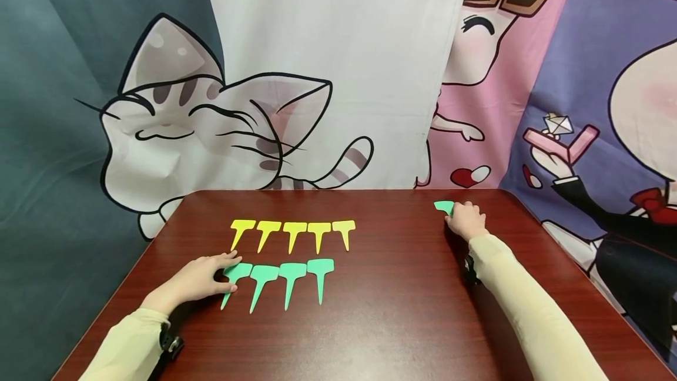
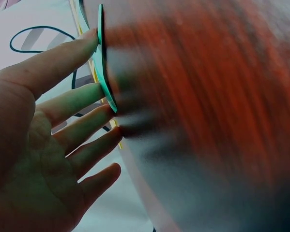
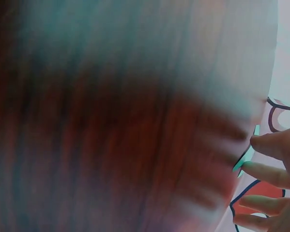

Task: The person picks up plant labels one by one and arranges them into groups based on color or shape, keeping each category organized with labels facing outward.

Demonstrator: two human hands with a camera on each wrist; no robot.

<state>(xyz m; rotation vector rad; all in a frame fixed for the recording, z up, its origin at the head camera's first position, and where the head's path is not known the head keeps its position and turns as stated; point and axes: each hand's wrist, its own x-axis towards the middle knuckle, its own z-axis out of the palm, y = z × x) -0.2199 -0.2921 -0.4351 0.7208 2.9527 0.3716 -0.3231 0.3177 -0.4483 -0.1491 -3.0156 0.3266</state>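
Observation:
My left hand is at the front left, touching the leftmost green T-shaped plant label. Its thumb lies over the stem and its fingertips are by the label's head; in the left wrist view the fingers are spread and nearly straight. At the far right, my right hand pinches another green plant label between thumb and index finger; its stem is hidden behind the hand. Beside the left hand, more green labels lie in a row, stems toward me.
Behind the green row lies a row of several yellow plant labels, stems also toward me. The reddish-brown wooden table ends at a far edge against a cartoon-printed cloth. Dark wrist straps sit over pale sleeves.

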